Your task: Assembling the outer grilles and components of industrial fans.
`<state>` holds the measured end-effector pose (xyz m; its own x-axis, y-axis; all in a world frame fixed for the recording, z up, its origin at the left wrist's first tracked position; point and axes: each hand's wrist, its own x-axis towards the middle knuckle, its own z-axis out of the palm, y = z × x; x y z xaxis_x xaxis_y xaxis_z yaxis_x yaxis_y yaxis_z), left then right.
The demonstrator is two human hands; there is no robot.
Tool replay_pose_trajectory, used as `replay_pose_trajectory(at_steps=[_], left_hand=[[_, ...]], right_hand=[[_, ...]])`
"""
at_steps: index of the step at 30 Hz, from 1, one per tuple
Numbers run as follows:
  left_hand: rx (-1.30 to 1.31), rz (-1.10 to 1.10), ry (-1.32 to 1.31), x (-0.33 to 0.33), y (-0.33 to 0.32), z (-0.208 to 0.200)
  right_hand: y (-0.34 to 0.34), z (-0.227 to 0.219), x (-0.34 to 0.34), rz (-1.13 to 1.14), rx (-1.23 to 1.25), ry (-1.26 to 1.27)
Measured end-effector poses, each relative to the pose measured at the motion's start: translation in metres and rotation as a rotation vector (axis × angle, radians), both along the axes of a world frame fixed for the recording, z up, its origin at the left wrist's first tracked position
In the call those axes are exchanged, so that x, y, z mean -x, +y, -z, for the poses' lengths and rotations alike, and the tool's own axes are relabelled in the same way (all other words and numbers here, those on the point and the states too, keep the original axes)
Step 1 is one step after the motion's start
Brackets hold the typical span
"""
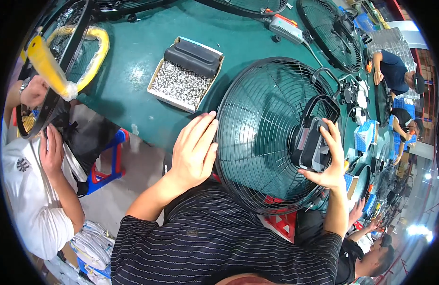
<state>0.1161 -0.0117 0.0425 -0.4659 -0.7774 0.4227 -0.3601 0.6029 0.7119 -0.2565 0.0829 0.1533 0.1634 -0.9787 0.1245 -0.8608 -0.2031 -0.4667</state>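
Observation:
A round black wire fan guard [257, 128] stands tilted at the front edge of the green worktable [120, 118]. Against its left rim lies my left hand [195, 149], fingers stretched out and close together. My right hand [327, 159] spans the black motor housing [310, 145] at the guard's centre, thumb on the near side and fingers on the far side. A black bracket [319, 102] curves above the housing. Left of the guard sits an open cardboard box [174, 102] full of small silver screws [179, 85], with a black plastic part [193, 57] lying on top.
At left, a person in a white shirt [37, 190] handles another black fan frame [58, 71] beside a yellow wrapped loop [103, 45]. More fan guards [328, 35] and a grey power tool [285, 28] lie farther back. Other people [395, 69] work on the right.

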Motion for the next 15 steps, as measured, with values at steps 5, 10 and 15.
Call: replay_pose_trajectory(at_steps=[5, 10, 15], left_hand=[[0.013, -0.022, -0.108, 0.004, -0.002, 0.008], [0.033, -0.040, -0.119, 0.008, -0.003, 0.008], [0.049, -0.070, -0.134, 0.011, -0.003, 0.008]], right_hand=[[-0.006, 0.010, 0.003, -0.040, -0.031, -0.001], [-0.009, 0.006, 0.007, -0.025, -0.045, -0.033], [-0.011, 0.009, 0.011, -0.026, -0.061, -0.012]])
